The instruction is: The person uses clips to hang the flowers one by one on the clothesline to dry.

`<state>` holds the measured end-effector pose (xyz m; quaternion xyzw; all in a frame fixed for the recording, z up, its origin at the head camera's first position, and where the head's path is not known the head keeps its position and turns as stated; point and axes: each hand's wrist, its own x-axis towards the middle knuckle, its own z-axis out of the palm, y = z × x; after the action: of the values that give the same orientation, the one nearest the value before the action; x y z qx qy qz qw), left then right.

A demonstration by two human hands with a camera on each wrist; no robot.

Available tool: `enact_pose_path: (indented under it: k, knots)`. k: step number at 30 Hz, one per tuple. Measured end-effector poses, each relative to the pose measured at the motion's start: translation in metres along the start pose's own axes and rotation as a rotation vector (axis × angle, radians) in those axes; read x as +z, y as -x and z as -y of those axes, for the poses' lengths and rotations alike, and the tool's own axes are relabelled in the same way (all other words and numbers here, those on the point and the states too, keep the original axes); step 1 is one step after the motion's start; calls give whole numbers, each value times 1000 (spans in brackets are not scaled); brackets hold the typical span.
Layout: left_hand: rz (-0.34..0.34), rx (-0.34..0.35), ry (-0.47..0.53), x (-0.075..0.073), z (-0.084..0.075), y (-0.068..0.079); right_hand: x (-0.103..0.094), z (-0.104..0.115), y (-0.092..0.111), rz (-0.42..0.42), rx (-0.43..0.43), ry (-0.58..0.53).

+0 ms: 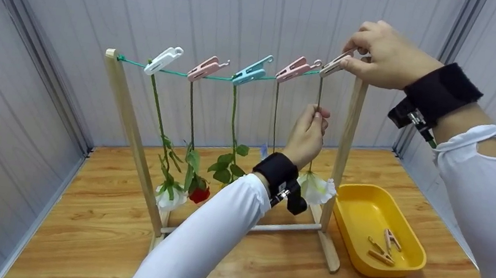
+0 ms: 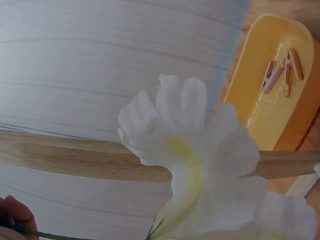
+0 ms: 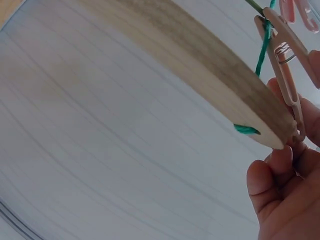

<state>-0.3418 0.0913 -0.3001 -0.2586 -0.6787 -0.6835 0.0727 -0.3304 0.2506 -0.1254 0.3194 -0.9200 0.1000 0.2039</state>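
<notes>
My right hand (image 1: 385,56) pinches a beige clothespin (image 1: 334,66) at the right end of the green string (image 1: 130,62). In the right wrist view the nose of that clothespin (image 3: 281,60) sits over the string and a stem end. Lower down, my left hand (image 1: 307,135) pinches the stem of a white flower (image 1: 317,189) that hangs head down below the clothespin. The left wrist view shows the white flower (image 2: 200,170) close up, with a yellowish centre. Left of my hands, pink clothespins (image 1: 292,69), a blue clothespin (image 1: 251,71) and a white clothespin (image 1: 163,60) hold other stems.
The string spans a wooden rack with a left post (image 1: 131,137) and a right post (image 1: 351,124). Another white flower (image 1: 170,197) and a red rose (image 1: 199,194) hang at the left. A yellow basin (image 1: 354,212) with several clothespins (image 1: 381,257) stands at the right.
</notes>
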Motion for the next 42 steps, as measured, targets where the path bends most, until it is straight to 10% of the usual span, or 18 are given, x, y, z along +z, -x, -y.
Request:
enact_pose_path:
  k: [19, 28, 42]
  knots:
    - [-12, -26, -13, -6, -5, -1, -1, -2, 6, -152, -8, -59]
    - [-19, -30, 0, -24, -21, 6, 4, -2, 15, -406, -103, -71]
    - [-10, 242, -165, -82, -17, 67, 69, -3, 46, -808, -183, -335]
